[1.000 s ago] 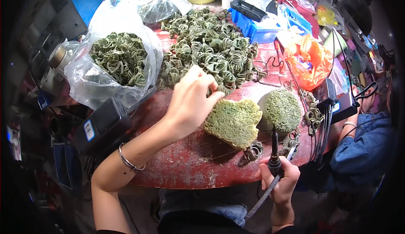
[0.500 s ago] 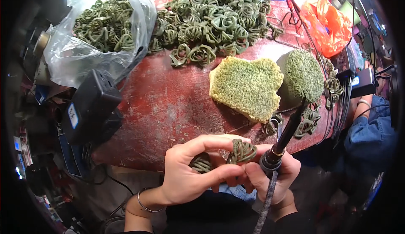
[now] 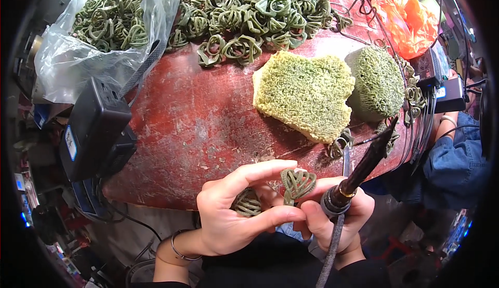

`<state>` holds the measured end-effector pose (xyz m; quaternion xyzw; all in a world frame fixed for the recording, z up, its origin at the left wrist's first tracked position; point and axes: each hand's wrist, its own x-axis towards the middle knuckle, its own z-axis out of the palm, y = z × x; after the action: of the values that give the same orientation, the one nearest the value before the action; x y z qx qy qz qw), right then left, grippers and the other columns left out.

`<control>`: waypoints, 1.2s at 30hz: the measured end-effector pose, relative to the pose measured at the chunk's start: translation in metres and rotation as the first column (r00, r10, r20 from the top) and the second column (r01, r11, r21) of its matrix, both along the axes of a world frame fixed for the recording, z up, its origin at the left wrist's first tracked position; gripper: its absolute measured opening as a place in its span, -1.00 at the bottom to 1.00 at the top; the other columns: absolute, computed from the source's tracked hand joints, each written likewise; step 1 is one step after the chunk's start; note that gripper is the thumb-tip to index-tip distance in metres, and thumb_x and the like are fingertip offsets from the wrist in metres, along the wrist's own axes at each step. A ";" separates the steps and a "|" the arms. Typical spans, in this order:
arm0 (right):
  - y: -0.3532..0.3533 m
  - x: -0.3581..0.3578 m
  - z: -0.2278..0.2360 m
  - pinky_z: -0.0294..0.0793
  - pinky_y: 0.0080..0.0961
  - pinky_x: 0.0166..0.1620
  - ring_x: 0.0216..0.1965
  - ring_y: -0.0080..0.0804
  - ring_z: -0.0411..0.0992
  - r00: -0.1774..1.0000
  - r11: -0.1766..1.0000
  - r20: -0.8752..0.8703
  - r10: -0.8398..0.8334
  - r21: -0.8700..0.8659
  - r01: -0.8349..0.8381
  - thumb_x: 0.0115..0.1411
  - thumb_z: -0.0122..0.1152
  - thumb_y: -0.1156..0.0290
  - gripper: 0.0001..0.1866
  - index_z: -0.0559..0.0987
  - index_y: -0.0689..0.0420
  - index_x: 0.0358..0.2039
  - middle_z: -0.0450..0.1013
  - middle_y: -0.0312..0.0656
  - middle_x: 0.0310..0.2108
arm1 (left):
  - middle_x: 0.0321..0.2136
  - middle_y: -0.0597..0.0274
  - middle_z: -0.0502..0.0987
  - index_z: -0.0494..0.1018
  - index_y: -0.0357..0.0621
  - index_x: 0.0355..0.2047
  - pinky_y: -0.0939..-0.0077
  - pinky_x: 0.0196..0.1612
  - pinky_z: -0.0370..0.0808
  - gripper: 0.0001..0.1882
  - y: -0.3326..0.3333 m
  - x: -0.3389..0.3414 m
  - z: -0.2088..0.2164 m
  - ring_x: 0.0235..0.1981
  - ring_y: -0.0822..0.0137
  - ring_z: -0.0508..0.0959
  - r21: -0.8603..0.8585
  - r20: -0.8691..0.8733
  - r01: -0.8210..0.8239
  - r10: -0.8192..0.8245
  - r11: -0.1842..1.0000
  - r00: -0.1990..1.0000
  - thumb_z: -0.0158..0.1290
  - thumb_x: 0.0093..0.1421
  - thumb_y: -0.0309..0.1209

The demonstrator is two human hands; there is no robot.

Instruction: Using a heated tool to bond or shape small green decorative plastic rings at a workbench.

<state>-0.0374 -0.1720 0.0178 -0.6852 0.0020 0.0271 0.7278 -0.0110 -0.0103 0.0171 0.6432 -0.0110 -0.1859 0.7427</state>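
Note:
My left hand (image 3: 236,210) is below the near edge of the red table (image 3: 208,127). It holds a green woven heart-shaped piece (image 3: 297,183) between thumb and fingers, and several more green coiled pieces (image 3: 247,204) lie in its palm. My right hand (image 3: 338,220) grips a black soldering iron (image 3: 364,166) by its handle, tip pointing up and right, and its fingers also touch the heart piece. A flat green heart-shaped mat (image 3: 306,93) of joined pieces lies on the table just beyond.
A pile of loose green coiled pieces (image 3: 249,12) covers the far side. A clear plastic bag (image 3: 104,33) of them sits at the left, a black box (image 3: 93,124) beside it. A rounded green mat (image 3: 379,80), an orange bag (image 3: 408,20) and another person's arm (image 3: 447,127) are at the right.
One second ago my left hand reached into the pile on the table. It has come back to the near edge with pieces, and now holds the heart piece up against my right hand.

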 end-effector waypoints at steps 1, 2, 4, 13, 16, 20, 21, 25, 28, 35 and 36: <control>0.000 0.000 0.000 0.47 -0.67 -0.45 -0.50 -0.54 0.50 1.000 1.000 -0.011 0.002 -0.009 -0.002 -0.05 0.28 0.61 -0.75 0.48 0.33 -0.31 0.51 -0.17 -0.51 | -0.42 0.20 0.56 0.39 -0.28 -0.09 0.72 -0.53 0.44 -0.48 0.000 0.000 0.000 -0.54 0.58 0.50 0.023 0.012 -0.011 0.011 1.000 1.000 0.26 -0.11 -0.57; -0.001 -0.001 0.000 0.47 -0.67 -0.45 -0.50 -0.54 0.50 1.000 1.000 -0.013 0.000 -0.011 0.000 -0.05 0.28 0.61 -0.75 0.48 0.33 -0.31 0.51 -0.17 -0.51 | -0.42 0.20 0.56 0.39 -0.28 -0.09 0.72 -0.53 0.44 -0.48 0.000 0.000 0.000 -0.54 0.58 0.50 0.022 0.010 -0.010 0.009 1.000 1.000 0.26 -0.11 -0.57; -0.002 0.000 0.001 0.48 -0.68 -0.43 -0.48 -0.55 0.51 1.000 0.989 -0.014 -0.001 -0.150 -0.001 -0.06 0.32 0.55 -0.72 0.49 0.31 -0.31 0.51 -0.17 -0.50 | -0.40 0.21 0.56 0.40 -0.27 -0.10 0.71 -0.49 0.45 -0.49 0.000 0.000 -0.001 -0.53 0.58 0.51 0.042 0.034 -0.053 0.052 0.998 0.998 0.26 -0.11 -0.56; -0.025 -0.011 -0.014 0.38 -0.57 -0.59 -0.68 -0.38 0.41 0.980 0.763 0.150 0.128 -0.646 0.000 -0.12 0.39 0.27 -0.64 0.49 0.25 -0.44 0.43 -0.19 -0.63 | -0.26 0.14 0.53 0.41 -0.28 -0.12 0.70 -0.42 0.47 -0.50 0.008 0.002 -0.012 -0.43 0.56 0.51 0.224 0.187 -0.189 0.148 0.956 0.971 0.26 -0.13 -0.56; -0.024 -0.010 -0.015 0.35 -0.55 -0.63 -0.71 -0.35 0.39 0.972 0.704 0.188 0.138 -0.709 0.037 -0.12 0.38 0.18 -0.62 0.49 0.24 -0.48 0.40 -0.20 -0.67 | -0.24 0.03 0.52 0.33 -0.42 -0.12 0.80 -0.57 0.41 -0.55 0.012 0.004 -0.019 -0.56 0.60 0.45 0.285 0.284 -0.195 0.111 0.939 0.952 0.14 -0.08 -0.70; -0.024 -0.010 -0.013 0.35 -0.55 -0.64 -0.72 -0.35 0.38 0.972 0.641 0.182 0.150 -0.766 0.044 -0.13 0.38 0.18 -0.62 0.49 0.23 -0.49 0.39 -0.23 -0.68 | -0.24 0.04 0.52 0.34 -0.41 -0.12 0.79 -0.54 0.39 -0.55 0.009 0.005 -0.016 -0.58 0.62 0.42 0.287 0.338 -0.230 0.126 0.930 0.933 0.14 -0.08 -0.68; -0.024 -0.010 -0.013 0.35 -0.55 -0.64 -0.72 -0.36 0.38 0.971 0.640 0.187 0.147 -0.767 0.051 -0.13 0.38 0.18 -0.63 0.49 0.22 -0.49 0.39 -0.23 -0.68 | -0.24 0.05 0.52 0.34 -0.41 -0.12 0.79 -0.52 0.39 -0.55 0.009 0.005 -0.014 -0.58 0.62 0.42 0.300 0.335 -0.235 0.129 0.925 0.933 0.14 -0.08 -0.66; -0.023 -0.010 -0.017 0.35 -0.55 -0.65 -0.74 -0.36 0.37 0.975 0.597 0.175 0.138 -0.800 0.059 -0.13 0.39 0.18 -0.63 0.49 0.22 -0.50 0.39 -0.24 -0.69 | -0.24 0.07 0.52 0.35 -0.40 -0.12 0.77 -0.48 0.40 -0.56 0.009 0.006 -0.019 -0.55 0.61 0.43 0.339 0.384 -0.239 0.098 0.910 0.918 0.14 -0.07 -0.65; -0.023 -0.012 -0.017 0.34 -0.54 -0.66 -0.75 -0.35 0.36 0.971 0.600 0.198 0.134 -0.796 0.079 -0.13 0.39 0.19 -0.63 0.49 0.23 -0.51 0.39 -0.25 -0.70 | -0.25 0.07 0.52 0.35 -0.40 -0.13 0.76 -0.44 0.41 -0.57 0.007 0.003 -0.015 -0.52 0.60 0.44 0.351 0.343 -0.245 0.119 0.904 0.932 0.13 -0.06 -0.63; -0.021 -0.009 -0.015 0.34 -0.56 -0.66 -0.77 -0.36 0.36 0.967 0.562 0.191 0.172 -0.825 0.063 -0.13 0.40 0.20 -0.62 0.48 0.26 -0.54 0.39 -0.27 -0.70 | -0.25 0.07 0.52 0.36 -0.40 -0.13 0.76 -0.42 0.41 -0.58 0.006 0.004 -0.016 -0.50 0.61 0.44 0.355 0.349 -0.259 0.130 0.898 0.928 0.12 -0.05 -0.63; -0.021 -0.009 -0.015 0.33 -0.56 -0.66 -0.77 -0.36 0.36 0.965 0.572 0.200 0.172 -0.817 0.067 -0.14 0.40 0.20 -0.62 0.47 0.26 -0.54 0.39 -0.27 -0.70 | -0.25 0.08 0.52 0.36 -0.40 -0.13 0.76 -0.42 0.41 -0.58 0.006 0.005 -0.016 -0.51 0.61 0.44 0.360 0.345 -0.262 0.134 0.895 0.929 0.13 -0.05 -0.62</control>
<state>-0.0466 -0.1925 0.0025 -0.9405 -0.1007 -0.0442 0.3215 -0.0061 -0.0046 0.0013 0.8000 -0.0233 -0.0030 0.5995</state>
